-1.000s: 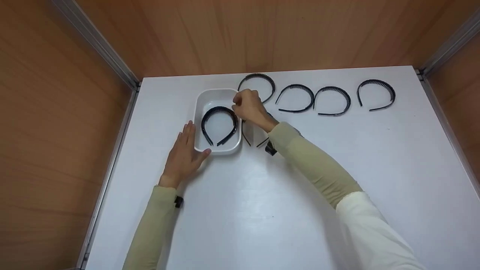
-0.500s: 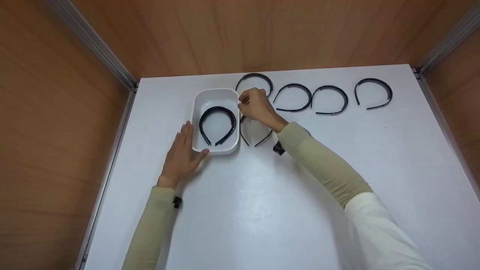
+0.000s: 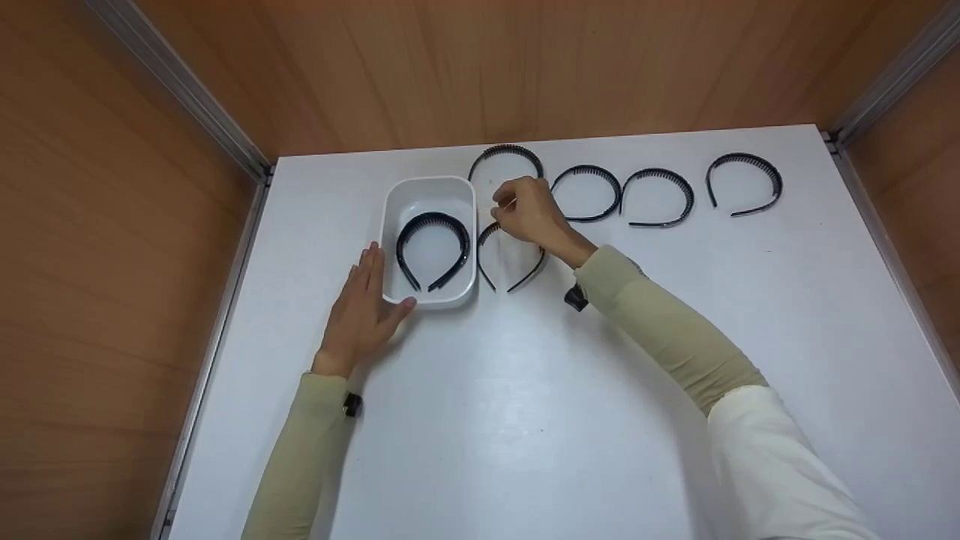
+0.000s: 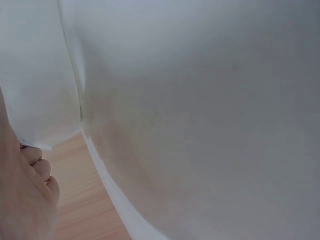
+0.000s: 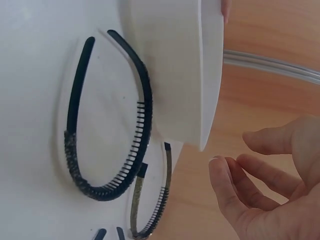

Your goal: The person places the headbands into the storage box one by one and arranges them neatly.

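Observation:
A white plastic tub (image 3: 474,255) holds black toothed headbands (image 3: 433,218), stacked one on another. Against the tub's left wall lies my left hand (image 3: 356,315), its fingers straight and its thumb at the near corner. My right hand (image 3: 536,214) hovers right of the tub with nothing in it; the right wrist view shows a gap between thumb and fingertips. Below that hand another black headband (image 5: 145,95) lies on the table right beside the tub, partly covered by the hand in the head view. The left wrist view shows mostly white surface and a few curled fingers (image 4: 42,170).
Along the back of the white table (image 3: 510,420) lie more black headbands: one behind the right hand (image 3: 507,148), a close pair (image 3: 679,180) to its right, and one farther right (image 3: 769,172). Wooden panels (image 3: 480,75) enclose the back and sides.
My right hand has drawn away from the tub's right rim toward the right, uncovering more of the headband beside it. My left hand stays against the tub.

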`<state>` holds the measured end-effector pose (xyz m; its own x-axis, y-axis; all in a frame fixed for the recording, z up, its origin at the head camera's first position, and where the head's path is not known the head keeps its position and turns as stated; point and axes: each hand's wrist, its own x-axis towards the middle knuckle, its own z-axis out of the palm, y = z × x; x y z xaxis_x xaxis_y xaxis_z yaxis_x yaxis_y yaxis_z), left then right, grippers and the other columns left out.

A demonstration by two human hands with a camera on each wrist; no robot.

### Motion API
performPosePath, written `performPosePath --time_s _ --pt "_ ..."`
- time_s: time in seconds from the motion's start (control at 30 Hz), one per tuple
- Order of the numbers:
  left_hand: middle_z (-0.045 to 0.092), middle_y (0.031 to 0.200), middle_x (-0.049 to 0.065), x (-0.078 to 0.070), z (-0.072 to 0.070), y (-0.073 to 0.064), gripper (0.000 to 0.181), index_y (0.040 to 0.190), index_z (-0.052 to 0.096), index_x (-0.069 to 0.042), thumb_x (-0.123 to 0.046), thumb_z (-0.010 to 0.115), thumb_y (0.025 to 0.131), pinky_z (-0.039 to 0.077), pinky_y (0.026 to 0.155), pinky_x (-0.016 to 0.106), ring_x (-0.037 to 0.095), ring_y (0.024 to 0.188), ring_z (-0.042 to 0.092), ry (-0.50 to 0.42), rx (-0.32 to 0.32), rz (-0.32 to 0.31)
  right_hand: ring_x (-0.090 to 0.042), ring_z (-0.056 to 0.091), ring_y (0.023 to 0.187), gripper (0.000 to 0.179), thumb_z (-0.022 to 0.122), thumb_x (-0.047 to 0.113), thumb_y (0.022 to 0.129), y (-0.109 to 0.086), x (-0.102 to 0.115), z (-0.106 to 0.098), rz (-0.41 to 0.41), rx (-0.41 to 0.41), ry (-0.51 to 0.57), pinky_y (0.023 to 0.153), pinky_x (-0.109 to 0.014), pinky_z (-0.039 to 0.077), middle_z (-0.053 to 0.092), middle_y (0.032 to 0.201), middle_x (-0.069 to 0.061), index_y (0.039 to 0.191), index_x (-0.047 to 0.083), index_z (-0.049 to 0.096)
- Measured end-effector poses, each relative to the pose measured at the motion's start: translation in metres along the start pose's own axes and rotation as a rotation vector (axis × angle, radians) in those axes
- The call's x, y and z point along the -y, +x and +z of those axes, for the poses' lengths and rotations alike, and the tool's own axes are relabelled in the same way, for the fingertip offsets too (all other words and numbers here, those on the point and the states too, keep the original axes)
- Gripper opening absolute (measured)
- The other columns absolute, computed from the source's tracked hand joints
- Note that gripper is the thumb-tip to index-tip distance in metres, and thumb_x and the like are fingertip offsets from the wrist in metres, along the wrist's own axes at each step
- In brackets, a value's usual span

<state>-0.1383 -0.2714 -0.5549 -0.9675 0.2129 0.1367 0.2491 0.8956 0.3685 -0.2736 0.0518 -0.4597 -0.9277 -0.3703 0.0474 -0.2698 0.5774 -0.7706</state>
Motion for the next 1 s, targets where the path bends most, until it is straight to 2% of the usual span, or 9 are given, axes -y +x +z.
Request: performPosePath --time_s 0.53,1.0 --pt "0.01 0.18 0.015 0.001 -0.001 0.001 0.1 0.171 0.011 -0.002 -0.059 0.059 0.105 0.011 0.138 0.043 0.03 0.168 0.01 0.0 -0.001 0.002 -0.031 0.075 0.102 0.023 0.072 0.008 0.098 -0.012 -0.024 -0.007 -0.006 -0.03 0.004 0.084 -0.041 0.064 0.077 0.111 -0.019 0.116 -0.006 0.078" --pt "0.012 0.18 0.017 0.001 0.001 0.001 0.1 0.171 0.014 -0.001 -0.06 0.059 0.104 0.013 0.138 0.046 0.035 0.167 0.013 -0.007 -0.028 0.018 -0.033 0.075 0.104 0.023 0.072 0.007 0.098 -0.019 -0.047 -0.011 0.023 -0.036 0.015 0.088 -0.044 0.064 0.076 0.113 -0.022 0.116 -0.006 0.077"
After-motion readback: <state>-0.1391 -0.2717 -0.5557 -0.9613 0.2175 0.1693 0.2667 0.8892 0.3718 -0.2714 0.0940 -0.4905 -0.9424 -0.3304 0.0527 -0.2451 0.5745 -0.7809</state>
